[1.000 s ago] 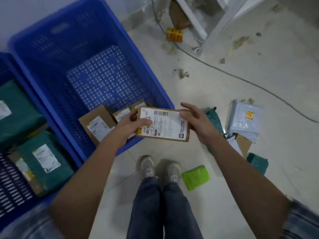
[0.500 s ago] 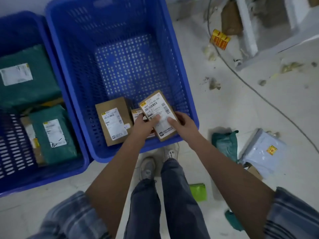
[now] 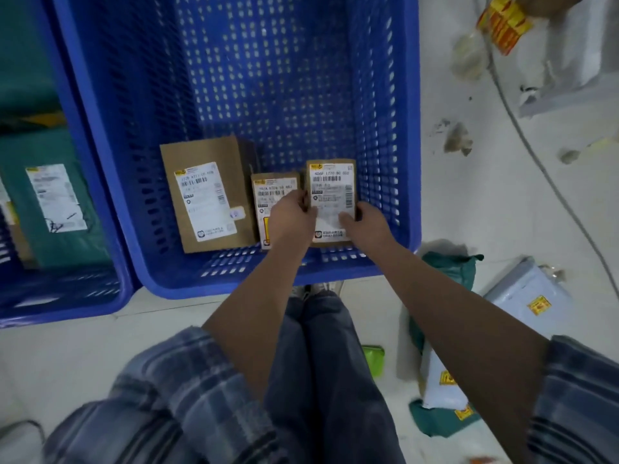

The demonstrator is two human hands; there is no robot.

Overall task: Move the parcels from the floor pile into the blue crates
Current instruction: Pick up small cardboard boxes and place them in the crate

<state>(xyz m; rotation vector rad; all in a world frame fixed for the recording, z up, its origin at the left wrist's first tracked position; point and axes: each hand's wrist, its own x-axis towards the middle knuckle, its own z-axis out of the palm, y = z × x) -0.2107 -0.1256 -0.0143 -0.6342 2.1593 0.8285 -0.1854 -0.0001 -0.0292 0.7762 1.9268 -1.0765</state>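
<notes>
Both hands hold the box [image 3: 331,195] by its near end, left hand [image 3: 291,217] pinching the left edge, right hand [image 3: 363,222] the right. Its long axis points away, low in the crate [image 3: 407,162], just beside the middle box [image 3: 273,192].

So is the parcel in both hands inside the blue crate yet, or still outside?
Inside. The held parcel sits within the blue crate walls, beside two boxes.

A yellow-red packet [image 3: 504,23] lies beside a grey cable [image 3: 549,175] on the floor.
</notes>
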